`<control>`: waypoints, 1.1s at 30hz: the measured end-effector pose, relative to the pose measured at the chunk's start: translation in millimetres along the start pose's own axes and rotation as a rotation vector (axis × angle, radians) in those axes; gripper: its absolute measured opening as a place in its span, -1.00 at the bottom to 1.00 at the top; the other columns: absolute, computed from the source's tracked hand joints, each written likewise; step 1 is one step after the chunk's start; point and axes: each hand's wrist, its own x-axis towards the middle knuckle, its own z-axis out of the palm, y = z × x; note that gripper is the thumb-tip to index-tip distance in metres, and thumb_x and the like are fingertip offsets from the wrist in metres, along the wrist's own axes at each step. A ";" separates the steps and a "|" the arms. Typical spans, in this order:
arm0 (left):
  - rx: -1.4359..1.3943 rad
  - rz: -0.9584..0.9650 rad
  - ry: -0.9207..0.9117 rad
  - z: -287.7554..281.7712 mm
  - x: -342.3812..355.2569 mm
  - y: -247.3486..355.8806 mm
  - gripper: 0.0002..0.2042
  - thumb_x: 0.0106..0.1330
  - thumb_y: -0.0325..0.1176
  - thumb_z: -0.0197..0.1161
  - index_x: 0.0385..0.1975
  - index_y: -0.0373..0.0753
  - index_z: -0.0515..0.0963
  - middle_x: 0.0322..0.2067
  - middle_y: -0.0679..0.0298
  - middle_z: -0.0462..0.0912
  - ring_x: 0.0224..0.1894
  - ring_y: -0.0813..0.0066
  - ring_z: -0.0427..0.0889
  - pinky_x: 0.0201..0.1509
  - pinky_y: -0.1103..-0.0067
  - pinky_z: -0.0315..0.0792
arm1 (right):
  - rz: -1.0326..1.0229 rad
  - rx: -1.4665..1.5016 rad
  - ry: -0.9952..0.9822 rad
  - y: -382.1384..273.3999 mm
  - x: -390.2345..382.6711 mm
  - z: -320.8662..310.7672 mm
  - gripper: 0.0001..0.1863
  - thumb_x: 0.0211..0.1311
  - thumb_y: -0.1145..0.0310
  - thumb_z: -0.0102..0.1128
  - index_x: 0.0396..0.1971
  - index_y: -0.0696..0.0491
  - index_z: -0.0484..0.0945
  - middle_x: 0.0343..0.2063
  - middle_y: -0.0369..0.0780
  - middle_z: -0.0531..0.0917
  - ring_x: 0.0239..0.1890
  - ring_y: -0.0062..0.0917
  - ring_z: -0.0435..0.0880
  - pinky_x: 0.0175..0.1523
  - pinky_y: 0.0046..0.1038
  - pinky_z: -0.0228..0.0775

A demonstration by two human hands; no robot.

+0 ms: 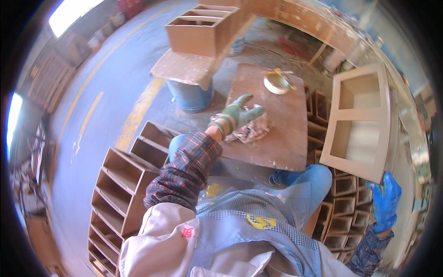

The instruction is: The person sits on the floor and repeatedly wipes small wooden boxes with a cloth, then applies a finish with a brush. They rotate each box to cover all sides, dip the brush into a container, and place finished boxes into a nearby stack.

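My left hand (236,114), in a green glove, reaches out over a brown board (287,147) in front of me. Its fingers and thumb are spread, holding nothing. Just beneath it a crumpled, stained rag (254,131) lies on the board; I cannot tell whether the hand touches it. Out to the right, my right hand (386,201) in a blue glove grips the lower corner of a wooden box (355,116) with two rectangular openings. The box is tilted, its openings facing me. A white tub (276,84) with a brush (282,72) across its rim stands at the board's far end.
Stacked wooden compartment boxes stand at my left (115,189) and under my right side (344,203). Ahead, another box (198,37) rests on a covered blue drum (190,95). A long wooden bench (295,16) runs across the back. Yellow lines (140,115) mark the floor.
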 end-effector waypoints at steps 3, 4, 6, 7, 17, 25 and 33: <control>-0.376 0.038 0.300 -11.6 -44.7 40.0 -0.36 0.52 -0.13 0.21 0.49 -0.21 0.18 0.28 0.13 0.49 0.25 0.48 0.51 0.27 0.48 0.46 | -0.453 -0.069 0.149 -67.9 57.0 5.8 -0.70 -0.02 0.55 0.37 -0.22 0.22 0.59 -0.31 -0.02 0.65 -0.28 -0.05 0.66 -0.13 -0.20 0.55; -0.647 0.030 0.261 -23.7 -64.3 53.0 -0.34 0.52 -0.13 0.22 0.51 -0.24 0.16 0.28 0.14 0.50 0.28 0.40 0.52 0.25 0.44 0.48 | -0.644 -0.133 0.208 -91.5 78.2 5.0 -0.69 -0.07 0.57 0.37 -0.24 0.21 0.59 -0.32 -0.03 0.65 -0.30 -0.05 0.66 -0.15 -0.19 0.55; -0.496 0.144 0.213 -43.9 -107.7 76.2 -0.25 0.53 0.03 0.15 0.55 -0.22 0.04 0.39 0.10 0.36 0.37 0.22 0.45 0.28 0.36 0.48 | -0.906 -0.171 0.253 -139.3 113.9 8.6 -0.66 -0.20 0.56 0.37 -0.29 0.14 0.61 -0.32 -0.10 0.67 -0.30 -0.14 0.67 -0.20 -0.22 0.59; -0.599 0.182 0.232 -51.0 -122.6 86.7 -0.19 0.51 0.13 0.13 0.57 -0.19 -0.02 0.43 0.08 0.30 0.41 0.17 0.40 0.30 0.30 0.47 | -0.993 -0.200 0.233 -163.6 131.7 13.1 -0.68 -0.18 0.54 0.39 -0.29 0.10 0.63 -0.32 -0.13 0.67 -0.28 -0.20 0.69 -0.20 -0.27 0.60; -1.079 -0.205 0.619 -155.5 -197.6 95.1 -0.53 0.49 0.10 0.17 0.13 -0.16 0.55 -0.07 0.09 0.71 0.00 0.11 0.75 -0.04 0.11 0.74 | -1.669 -0.187 0.296 -366.6 225.0 119.6 -0.88 0.02 0.38 0.39 -0.42 -0.14 0.63 -0.47 -0.37 0.58 -0.35 -0.49 0.64 -0.21 -0.45 0.59; -1.208 -0.317 0.928 -206.6 -218.9 37.5 -0.78 0.40 -0.42 0.21 -0.10 -0.44 0.49 -0.19 -0.09 0.70 -0.22 0.10 0.78 -0.17 0.28 0.76 | -1.682 -0.160 0.263 -449.4 227.6 171.9 -0.85 0.22 0.36 0.29 -0.20 -0.11 0.66 -0.26 -0.27 0.70 -0.07 -0.41 0.72 0.10 -0.31 0.56; -0.920 -0.159 0.869 -239.1 -301.3 45.3 -0.65 0.41 -0.46 0.18 0.13 -0.49 0.44 0.00 -0.20 0.65 -0.04 0.10 0.74 0.09 0.29 0.67 | -1.505 0.450 0.441 -407.8 205.8 128.3 -0.48 0.14 0.38 0.45 0.16 -0.04 0.61 0.11 -0.16 0.66 0.23 -0.19 0.59 0.34 -0.12 0.44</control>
